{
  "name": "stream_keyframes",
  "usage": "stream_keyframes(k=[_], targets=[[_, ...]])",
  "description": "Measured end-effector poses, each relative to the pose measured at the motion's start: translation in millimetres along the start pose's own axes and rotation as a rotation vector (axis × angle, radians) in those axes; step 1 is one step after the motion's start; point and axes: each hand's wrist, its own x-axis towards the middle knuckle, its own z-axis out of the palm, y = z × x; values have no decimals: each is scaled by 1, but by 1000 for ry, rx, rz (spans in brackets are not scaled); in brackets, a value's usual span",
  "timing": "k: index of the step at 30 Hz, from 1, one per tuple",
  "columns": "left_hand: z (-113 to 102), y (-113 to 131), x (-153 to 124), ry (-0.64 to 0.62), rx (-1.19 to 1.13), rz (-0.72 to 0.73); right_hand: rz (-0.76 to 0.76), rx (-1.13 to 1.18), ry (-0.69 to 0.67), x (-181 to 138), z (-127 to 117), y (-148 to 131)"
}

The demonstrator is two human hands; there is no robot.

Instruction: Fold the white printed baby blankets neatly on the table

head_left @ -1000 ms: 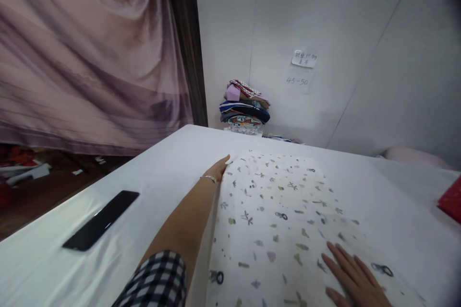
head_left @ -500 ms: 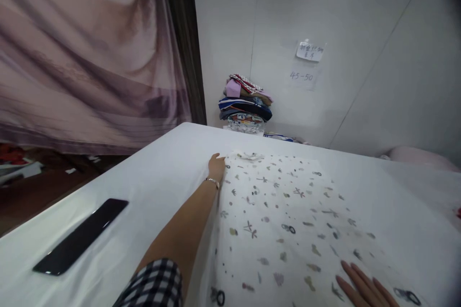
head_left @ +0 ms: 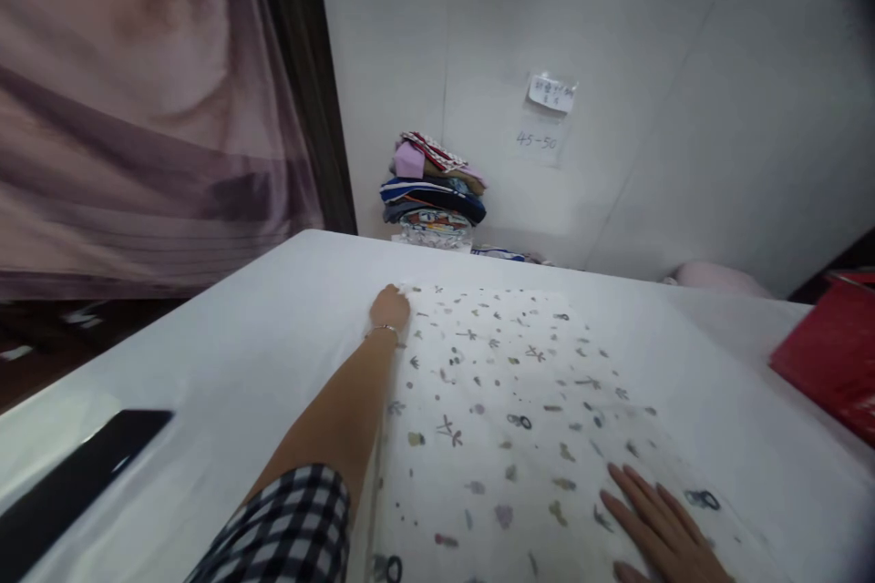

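Observation:
A white cloth printed with small plants and shapes lies spread over the white table. My left hand, with a thin bracelet at its wrist, is closed at the cloth's far left corner and pinches the edge there. Its fingertips are partly hidden behind the hand. At the lower right, my right hand lies flat on the cloth with its fingers spread.
A black flat panel lies on the table at the left. Folded fabrics are stacked beyond the far edge, by the wall. A red object stands at the right, and a pinkish curtain hangs at the left.
The view has swung to the right, bringing the red object into sight. My left hand has closed at the corner, and the rumpled far edge now lies flatter. More of my right hand shows.

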Motion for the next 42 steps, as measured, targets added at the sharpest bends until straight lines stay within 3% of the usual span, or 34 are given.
stream_keyframes(k=[5, 8, 10, 12, 15, 18, 24, 26, 29, 32, 42], targets=[[0, 10, -6, 71, 108, 49, 69, 88, -50, 0, -6, -7], [1, 13, -9, 103, 195, 264, 88, 143, -86, -5, -4, -6], [6, 10, -11, 48, 318, 422, 97, 197, -133, -5, -7, -2], [12, 3, -12, -47, 419, 469, 131, 243, -190, 2, -16, 3], [19, -5, -12, -120, 440, 408, 201, 260, -221, 35, -32, 12], [20, -7, -12, -107, 432, 399, 230, 276, -232, 95, -35, 23], [19, -7, -14, 6, 398, 455, 312, 252, -316, 217, 9, 71], [20, -9, -13, 44, 397, 471, 481, 220, -384, 236, 27, 93], [23, -12, -11, 30, 410, 471, 627, 194, -412, 244, 48, 119], [24, -12, -9, -33, 407, 455, 634, 194, -405, 242, 56, 129], [20, -9, -12, -57, 390, 432, 632, 195, -381, 271, 60, 150]])
